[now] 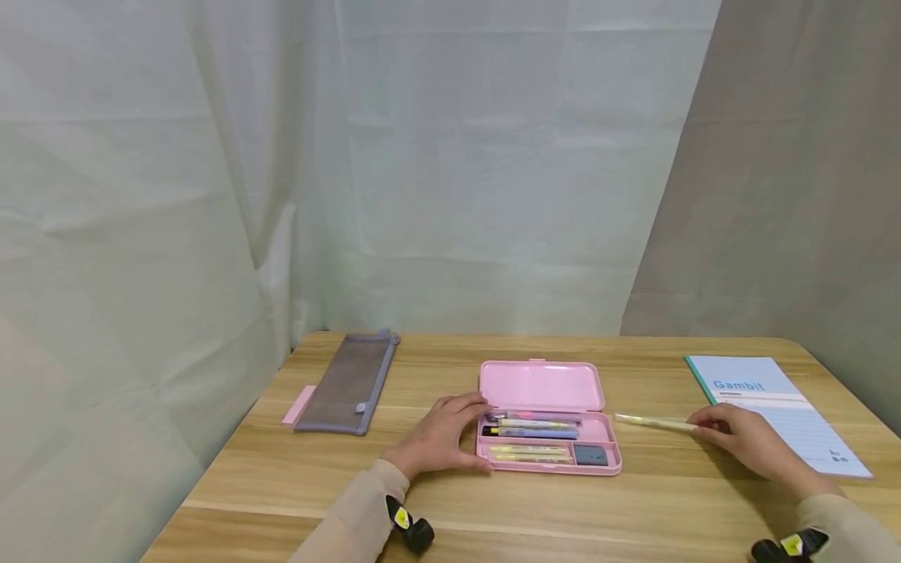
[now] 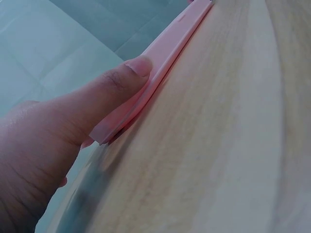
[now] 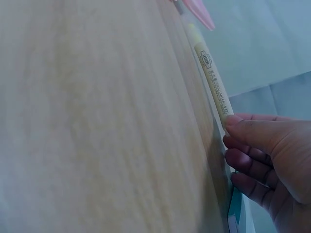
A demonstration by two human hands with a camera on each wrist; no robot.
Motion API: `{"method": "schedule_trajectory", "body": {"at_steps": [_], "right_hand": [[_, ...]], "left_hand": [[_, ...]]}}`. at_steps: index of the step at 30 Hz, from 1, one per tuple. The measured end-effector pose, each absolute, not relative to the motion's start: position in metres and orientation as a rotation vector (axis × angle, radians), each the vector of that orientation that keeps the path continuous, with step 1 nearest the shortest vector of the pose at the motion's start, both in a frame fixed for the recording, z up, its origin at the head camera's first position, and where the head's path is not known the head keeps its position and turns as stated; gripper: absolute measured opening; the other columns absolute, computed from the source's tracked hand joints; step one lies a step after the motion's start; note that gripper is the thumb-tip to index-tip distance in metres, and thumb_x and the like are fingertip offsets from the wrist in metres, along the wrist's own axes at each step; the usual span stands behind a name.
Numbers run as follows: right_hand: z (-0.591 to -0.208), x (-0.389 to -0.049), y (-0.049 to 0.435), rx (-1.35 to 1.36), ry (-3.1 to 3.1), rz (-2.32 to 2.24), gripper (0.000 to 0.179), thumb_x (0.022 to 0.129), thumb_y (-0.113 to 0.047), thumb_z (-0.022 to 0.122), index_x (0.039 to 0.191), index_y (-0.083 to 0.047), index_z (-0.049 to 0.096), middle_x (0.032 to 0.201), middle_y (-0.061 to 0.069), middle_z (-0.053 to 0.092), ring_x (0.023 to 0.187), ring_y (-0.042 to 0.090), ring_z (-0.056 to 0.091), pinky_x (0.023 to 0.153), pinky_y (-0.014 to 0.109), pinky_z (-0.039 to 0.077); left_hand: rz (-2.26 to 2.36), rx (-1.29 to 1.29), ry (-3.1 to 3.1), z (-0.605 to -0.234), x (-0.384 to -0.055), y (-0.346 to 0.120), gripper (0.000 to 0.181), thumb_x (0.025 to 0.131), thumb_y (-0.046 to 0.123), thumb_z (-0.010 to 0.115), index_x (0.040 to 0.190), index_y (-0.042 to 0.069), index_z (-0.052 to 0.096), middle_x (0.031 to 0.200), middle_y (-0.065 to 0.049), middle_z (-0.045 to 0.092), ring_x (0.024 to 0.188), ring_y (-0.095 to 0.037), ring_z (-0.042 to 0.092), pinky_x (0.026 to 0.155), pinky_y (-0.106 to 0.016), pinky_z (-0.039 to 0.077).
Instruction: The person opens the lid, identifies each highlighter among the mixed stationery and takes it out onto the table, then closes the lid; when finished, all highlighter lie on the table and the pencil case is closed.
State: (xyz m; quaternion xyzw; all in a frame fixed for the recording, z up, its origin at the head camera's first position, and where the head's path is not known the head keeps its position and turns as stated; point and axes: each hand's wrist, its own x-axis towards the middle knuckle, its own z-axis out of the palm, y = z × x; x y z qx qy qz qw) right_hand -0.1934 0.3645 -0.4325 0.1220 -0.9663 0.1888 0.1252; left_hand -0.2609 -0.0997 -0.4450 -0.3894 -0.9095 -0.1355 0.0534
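In the head view a pink pencil case (image 1: 614,469) lies with its lid (image 1: 540,386) raised at the back. My left hand (image 1: 442,438) holds its left end, thumb along the front wall, fingers by the hinge side; the left wrist view shows the thumb pressed on the pink wall. Inside the case are several pens and highlighters (image 1: 531,432) and a dark grey eraser (image 1: 590,455). To the right of the case, my right hand (image 1: 739,439) pinches the end of a pale yellow highlighter (image 3: 214,82) between thumb and forefinger, its far tip pointing toward the case.
A grey mesh zip pouch (image 1: 345,383) lies at the left of the wooden table (image 1: 436,516), partly over a pink strip (image 1: 299,405). A notebook (image 1: 781,407) marked Gambit lies at the right, beneath and behind my right hand. Pale curtains (image 1: 450,172) hang behind the table.
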Motion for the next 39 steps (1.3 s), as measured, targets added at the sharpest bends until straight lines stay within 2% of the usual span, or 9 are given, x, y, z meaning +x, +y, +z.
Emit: {"method": "schedule_trajectory", "body": {"at_steps": [7, 12, 23, 31, 39], "right_hand": [[-0.436, -0.195, 0.365, 0.417, -2.761, 0.509, 0.011, 0.077, -0.007, 0.076, 0.083, -0.015, 0.07, 0.073, -0.015, 0.06, 0.068, -0.012, 0.042, 0.057, 0.021, 0.043], [-0.437, -0.196, 0.365, 0.422, -2.75, 0.506, 0.013, 0.076, -0.006, 0.076, 0.082, -0.015, 0.07, 0.073, -0.015, 0.06, 0.068, -0.012, 0.042, 0.057, 0.021, 0.043], [-0.431, -0.194, 0.364, 0.356, -2.824, 0.545, 0.009, 0.079, -0.013, 0.075, 0.087, -0.015, 0.072, 0.079, -0.012, 0.063, 0.07, -0.012, 0.044, 0.06, 0.021, 0.045], [-0.425, -0.194, 0.365, 0.398, -2.776, 0.557, 0.009, 0.08, -0.01, 0.075, 0.089, -0.01, 0.072, 0.077, -0.01, 0.061, 0.067, -0.012, 0.045, 0.056, 0.02, 0.045], [-0.405, -0.195, 0.359, 0.345, -2.857, 0.562, 0.012, 0.088, -0.017, 0.069, 0.095, -0.008, 0.072, 0.082, -0.007, 0.062, 0.069, -0.011, 0.046, 0.057, 0.022, 0.045]], "left_hand": [[-0.394, -1.193, -2.745, -0.446, -0.262, -0.1, 0.092, 0.068, 0.07, 0.071, 0.141, 0.018, 0.048, 0.148, -0.001, 0.045, 0.138, -0.015, 0.04, 0.117, -0.043, 0.031], [-0.391, -1.19, -2.753, -0.446, -0.262, -0.1, 0.092, 0.069, 0.07, 0.07, 0.141, 0.018, 0.047, 0.149, 0.0, 0.044, 0.138, -0.014, 0.04, 0.117, -0.042, 0.03], [-0.415, -1.183, -2.77, -0.445, -0.26, -0.1, 0.091, 0.069, 0.069, 0.071, 0.141, 0.019, 0.047, 0.15, -0.001, 0.043, 0.138, -0.018, 0.04, 0.117, -0.042, 0.03], [-0.426, -1.189, -2.765, -0.445, -0.261, -0.099, 0.091, 0.069, 0.068, 0.071, 0.141, 0.017, 0.047, 0.15, 0.0, 0.043, 0.138, -0.017, 0.04, 0.117, -0.041, 0.031], [-0.427, -1.185, -2.754, -0.446, -0.261, -0.1, 0.091, 0.069, 0.067, 0.072, 0.141, 0.017, 0.048, 0.149, -0.001, 0.043, 0.137, -0.018, 0.041, 0.116, -0.041, 0.032]]}}
